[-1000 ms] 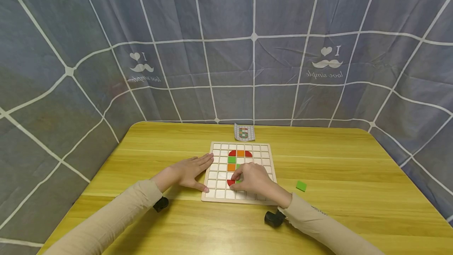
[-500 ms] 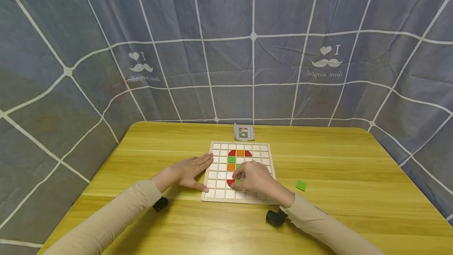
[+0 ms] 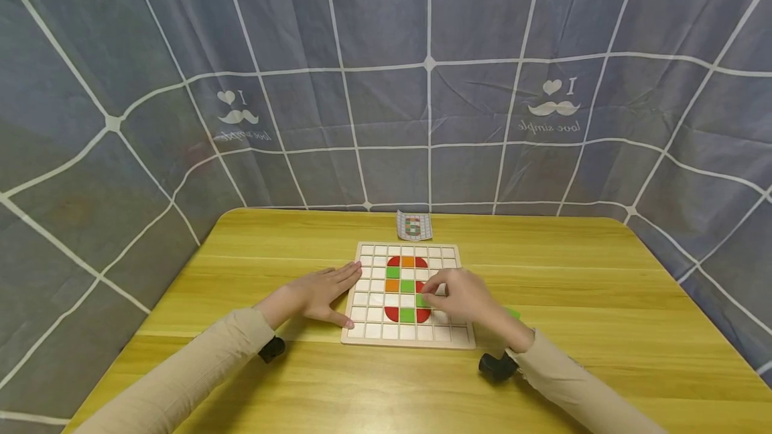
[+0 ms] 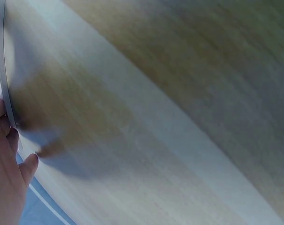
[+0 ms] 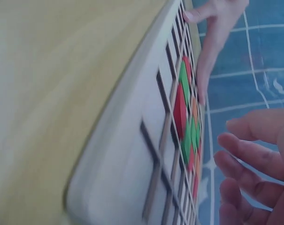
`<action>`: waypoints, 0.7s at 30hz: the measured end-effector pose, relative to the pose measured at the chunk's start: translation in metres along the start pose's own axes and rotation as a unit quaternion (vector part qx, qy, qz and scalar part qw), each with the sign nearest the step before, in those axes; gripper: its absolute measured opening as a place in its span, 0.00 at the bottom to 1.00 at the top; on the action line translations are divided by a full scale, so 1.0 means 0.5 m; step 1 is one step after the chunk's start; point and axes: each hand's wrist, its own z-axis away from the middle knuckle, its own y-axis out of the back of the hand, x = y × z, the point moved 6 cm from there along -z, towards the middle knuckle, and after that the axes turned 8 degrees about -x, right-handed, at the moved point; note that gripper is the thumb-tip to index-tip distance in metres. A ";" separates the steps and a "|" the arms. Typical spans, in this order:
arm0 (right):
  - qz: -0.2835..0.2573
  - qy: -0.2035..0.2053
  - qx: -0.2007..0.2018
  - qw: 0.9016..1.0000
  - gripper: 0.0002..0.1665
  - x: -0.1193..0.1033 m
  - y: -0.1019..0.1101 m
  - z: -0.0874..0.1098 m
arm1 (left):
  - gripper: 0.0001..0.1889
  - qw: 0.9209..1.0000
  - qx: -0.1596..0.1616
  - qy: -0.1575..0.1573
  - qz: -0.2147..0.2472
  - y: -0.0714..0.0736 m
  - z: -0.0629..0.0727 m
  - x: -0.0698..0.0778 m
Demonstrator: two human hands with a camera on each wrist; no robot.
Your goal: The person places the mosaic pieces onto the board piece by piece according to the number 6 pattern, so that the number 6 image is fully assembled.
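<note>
A pale wooden grid board lies on the table, with red rounded pieces, green squares and orange squares set in its cells. My left hand rests at the board's left edge, fingers stretched out and thumb near the lower corner. Over the right side of the board is my right hand, its fingertips close to a green tile in the head view. In the right wrist view those fingers are loosely bent, apart from the board, with nothing between them. A red rounded piece shows there from the side.
Behind the board lies a small printed pattern card. A loose green tile is on the table to the right, partly hidden by my right wrist. A grey curtain with white lines hangs beyond the table.
My right hand has left the lower red piece and moved right, uncovering a row of red, green and red pieces. The left hand stays in place.
</note>
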 end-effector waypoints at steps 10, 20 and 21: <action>0.020 -0.014 0.024 0.999 0.07 0.064 0.050 0.047 | 0.55 1.000 -0.003 -0.002 0.002 -0.001 -0.002 0.002; 0.037 -0.019 0.043 0.998 0.11 0.119 0.095 0.104 | 0.55 1.000 0.003 -0.005 0.001 -0.003 -0.003 -0.001; 0.039 -0.023 0.044 0.998 0.12 0.125 0.099 0.109 | 0.55 1.000 0.004 -0.005 0.002 -0.002 -0.003 -0.001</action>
